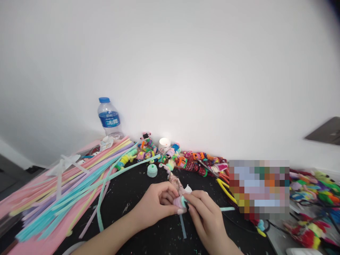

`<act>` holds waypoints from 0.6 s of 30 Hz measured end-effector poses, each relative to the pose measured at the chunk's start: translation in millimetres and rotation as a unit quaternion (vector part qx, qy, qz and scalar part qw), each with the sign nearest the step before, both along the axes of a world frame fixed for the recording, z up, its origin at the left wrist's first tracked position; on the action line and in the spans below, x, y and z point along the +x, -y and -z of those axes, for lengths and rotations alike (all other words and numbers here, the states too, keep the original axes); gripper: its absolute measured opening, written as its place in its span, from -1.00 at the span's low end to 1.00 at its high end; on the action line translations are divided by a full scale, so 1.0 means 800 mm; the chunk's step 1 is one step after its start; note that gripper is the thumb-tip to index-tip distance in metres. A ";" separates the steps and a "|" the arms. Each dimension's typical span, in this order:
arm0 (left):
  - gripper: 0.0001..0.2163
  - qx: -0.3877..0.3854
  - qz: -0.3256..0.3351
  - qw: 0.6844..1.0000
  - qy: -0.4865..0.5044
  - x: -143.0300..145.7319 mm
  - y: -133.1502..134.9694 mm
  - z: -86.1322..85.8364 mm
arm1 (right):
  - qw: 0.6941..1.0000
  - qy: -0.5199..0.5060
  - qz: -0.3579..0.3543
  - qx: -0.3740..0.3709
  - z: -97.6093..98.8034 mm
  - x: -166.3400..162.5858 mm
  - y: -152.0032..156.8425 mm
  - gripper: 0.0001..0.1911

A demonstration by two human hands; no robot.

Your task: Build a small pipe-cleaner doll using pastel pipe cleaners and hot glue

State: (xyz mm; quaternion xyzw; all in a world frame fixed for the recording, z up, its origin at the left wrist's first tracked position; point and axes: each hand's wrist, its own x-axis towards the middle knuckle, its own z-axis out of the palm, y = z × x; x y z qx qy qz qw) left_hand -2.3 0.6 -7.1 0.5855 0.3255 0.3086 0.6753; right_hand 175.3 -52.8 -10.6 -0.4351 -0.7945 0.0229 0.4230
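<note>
Small pink-and-mint pipe-cleaner coil (180, 202), held low over the black tabletop (132, 198), front centre. Left hand (155, 205) pinches it from the side, thumb and fingers closed round it. Right hand (205, 214) is closed on its other face, fingertips touching it. Likely featherweight: fuzzy and soft outside, with a bendable wire core. Grips easily, deforms if squeezed; best held by the rim. A mint stem (182, 226) trails below. Left: loose pastel pipe cleaners (66, 191). Behind: finished figures (170, 152), water bottle (108, 118).

Bottle (108, 118), cup (164, 144), pink coil (180, 202): one each. Left hand (156, 204), right hand (206, 216): two.
</note>
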 end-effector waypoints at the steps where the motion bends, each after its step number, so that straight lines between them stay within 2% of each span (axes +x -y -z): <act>1: -0.73 0.001 0.001 1.000 -0.002 0.000 0.000 -0.001 | 1.000 0.002 -0.001 0.000 0.000 0.000 0.000 -0.73; 10: -0.77 0.042 -0.009 0.999 -0.025 0.001 -0.003 -0.001 | 1.000 0.022 0.006 -0.014 0.001 0.001 0.002 -0.68; 18: -0.82 0.093 -0.023 0.994 -0.049 0.000 0.000 -0.002 | 0.999 0.019 0.000 0.040 -0.001 0.001 0.002 -0.68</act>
